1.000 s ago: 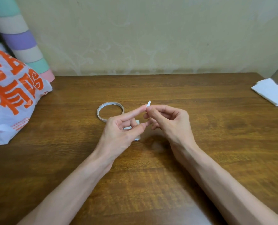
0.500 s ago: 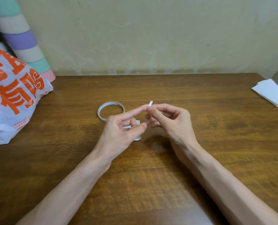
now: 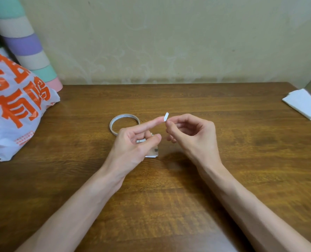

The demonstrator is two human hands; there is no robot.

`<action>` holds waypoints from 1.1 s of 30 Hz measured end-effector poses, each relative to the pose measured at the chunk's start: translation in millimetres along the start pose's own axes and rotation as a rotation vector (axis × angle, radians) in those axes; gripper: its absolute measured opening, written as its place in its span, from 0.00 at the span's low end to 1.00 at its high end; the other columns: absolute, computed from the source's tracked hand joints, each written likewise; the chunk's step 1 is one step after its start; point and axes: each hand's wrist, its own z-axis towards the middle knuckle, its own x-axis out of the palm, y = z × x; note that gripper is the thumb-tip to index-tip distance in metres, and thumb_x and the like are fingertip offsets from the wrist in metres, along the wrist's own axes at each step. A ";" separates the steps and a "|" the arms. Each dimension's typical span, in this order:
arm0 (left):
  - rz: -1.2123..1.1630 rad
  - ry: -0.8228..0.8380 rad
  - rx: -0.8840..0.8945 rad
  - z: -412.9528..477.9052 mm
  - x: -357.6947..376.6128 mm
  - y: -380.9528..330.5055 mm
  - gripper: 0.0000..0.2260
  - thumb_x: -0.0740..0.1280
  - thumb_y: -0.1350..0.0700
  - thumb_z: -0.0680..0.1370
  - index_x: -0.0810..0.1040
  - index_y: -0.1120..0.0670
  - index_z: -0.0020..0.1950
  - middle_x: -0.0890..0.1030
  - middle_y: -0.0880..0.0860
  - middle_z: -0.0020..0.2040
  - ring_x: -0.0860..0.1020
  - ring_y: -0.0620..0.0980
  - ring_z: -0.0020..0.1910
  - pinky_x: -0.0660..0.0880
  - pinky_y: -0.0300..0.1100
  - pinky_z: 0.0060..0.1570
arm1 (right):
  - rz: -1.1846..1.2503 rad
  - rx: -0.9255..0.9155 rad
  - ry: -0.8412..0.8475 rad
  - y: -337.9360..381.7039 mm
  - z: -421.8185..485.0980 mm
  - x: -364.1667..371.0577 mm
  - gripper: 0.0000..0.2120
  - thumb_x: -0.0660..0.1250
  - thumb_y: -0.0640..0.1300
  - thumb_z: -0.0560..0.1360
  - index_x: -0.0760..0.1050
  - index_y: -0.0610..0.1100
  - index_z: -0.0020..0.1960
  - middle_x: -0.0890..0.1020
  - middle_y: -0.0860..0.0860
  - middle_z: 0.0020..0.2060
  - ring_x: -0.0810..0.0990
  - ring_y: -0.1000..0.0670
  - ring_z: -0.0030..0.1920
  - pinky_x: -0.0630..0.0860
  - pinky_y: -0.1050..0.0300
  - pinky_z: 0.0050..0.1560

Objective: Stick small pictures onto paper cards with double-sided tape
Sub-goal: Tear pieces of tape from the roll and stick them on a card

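The right hand (image 3: 192,137) is pinching the small white strip of double-sided tape (image 3: 166,116) between thumb and forefinger, above the brown wooden table (image 3: 223,179). The left hand (image 3: 132,144) is gripping nothing; its straight index fingertip is touching the strip. The liner is probably being peeled, though the strip is too small to confirm this. The small stack of white paper cards (image 3: 153,154) is lying beneath the left hand. The next move is calling for accurate placement of the strip on a card.

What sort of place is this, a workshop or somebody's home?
Probably a home. The wooden table stands against a wall with faded patterned wallpaper, and a printed plastic shopping bag and a striped roll are at its left.
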 end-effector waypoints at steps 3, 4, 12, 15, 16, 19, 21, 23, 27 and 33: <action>0.040 -0.020 0.026 0.8 0.5 2.1 0.19 0.69 0.63 0.82 0.83 0.42 0.66 0.67 0.49 0.35 0.71 0.39 0.30 0.68 0.28 0.38 | -0.189 -0.169 -0.051 -0.8 -1.0 1.6 0.04 0.76 0.37 0.75 0.85 0.45 0.44 0.86 0.51 0.36 0.85 0.50 0.36 0.82 0.55 0.42; 0.055 -0.027 0.036 1.3 0.7 3.1 0.19 0.70 0.63 0.82 0.83 0.42 0.66 0.67 0.50 0.36 0.71 0.38 0.30 0.69 0.27 0.38 | -0.227 -0.207 -0.059 -0.7 -1.7 1.8 0.04 0.77 0.38 0.75 0.85 0.45 0.45 0.86 0.53 0.37 0.84 0.52 0.36 0.81 0.57 0.42; 0.202 -0.042 0.127 2.7 -0.7 5.8 0.21 0.69 0.64 0.81 0.82 0.41 0.67 0.66 0.62 0.38 0.66 0.45 0.32 0.72 0.30 0.44 | -0.423 -0.338 -0.054 0.5 -4.4 -0.6 0.01 0.77 0.41 0.77 0.87 0.46 0.48 0.86 0.58 0.38 0.84 0.53 0.37 0.82 0.55 0.42; 0.236 -0.043 0.138 1.5 0.1 5.2 0.21 0.69 0.64 0.81 0.82 0.42 0.68 0.66 0.63 0.37 0.63 0.44 0.30 0.69 0.28 0.40 | -0.439 -0.338 -0.046 1.4 -5.1 -1.2 0.02 0.76 0.40 0.76 0.86 0.46 0.48 0.86 0.58 0.38 0.84 0.53 0.37 0.82 0.54 0.42; 0.242 -0.043 0.141 1.0 0.6 4.8 0.21 0.68 0.64 0.81 0.82 0.42 0.68 0.66 0.64 0.37 0.62 0.44 0.29 0.68 0.27 0.38 | -0.438 -0.335 -0.052 1.8 -5.1 -0.9 0.03 0.76 0.39 0.76 0.86 0.46 0.48 0.86 0.58 0.38 0.84 0.53 0.37 0.82 0.55 0.42; 0.254 -0.047 0.147 0.2 1.3 3.4 0.21 0.68 0.64 0.81 0.83 0.42 0.67 0.65 0.64 0.36 0.62 0.42 0.28 0.67 0.26 0.36 | -0.444 -0.340 -0.062 3.2 -5.4 0.4 0.04 0.75 0.38 0.75 0.85 0.46 0.46 0.85 0.57 0.36 0.84 0.53 0.36 0.81 0.56 0.41; 0.255 -0.047 0.152 -0.1 1.5 2.8 0.21 0.68 0.65 0.81 0.83 0.43 0.67 0.65 0.64 0.36 0.61 0.42 0.28 0.66 0.25 0.35 | -0.445 -0.348 -0.065 3.6 -5.3 0.5 0.04 0.75 0.37 0.74 0.85 0.45 0.45 0.85 0.56 0.35 0.83 0.53 0.35 0.81 0.56 0.41; 0.264 -0.041 0.159 0.0 1.5 2.7 0.21 0.68 0.65 0.81 0.83 0.43 0.67 0.65 0.64 0.36 0.61 0.43 0.28 0.65 0.27 0.34 | -0.446 -0.356 -0.061 4.0 -5.2 0.1 0.04 0.75 0.37 0.74 0.84 0.45 0.44 0.84 0.56 0.35 0.83 0.53 0.35 0.81 0.57 0.41; 0.262 -0.028 0.151 1.0 0.0 3.6 0.20 0.69 0.63 0.81 0.84 0.41 0.65 0.66 0.64 0.37 0.62 0.47 0.30 0.67 0.33 0.36 | -0.424 -0.334 -0.043 4.7 -4.0 -0.7 0.05 0.75 0.36 0.73 0.82 0.45 0.41 0.83 0.54 0.33 0.81 0.54 0.33 0.79 0.61 0.39; 0.165 -0.060 0.147 2.2 -2.1 3.8 0.16 0.70 0.63 0.81 0.88 0.44 0.59 0.69 0.54 0.34 0.68 0.43 0.31 0.70 0.31 0.38 | -0.163 -0.139 0.026 5.2 -0.9 -0.6 0.06 0.75 0.33 0.72 0.83 0.43 0.40 0.86 0.47 0.37 0.80 0.53 0.35 0.80 0.56 0.42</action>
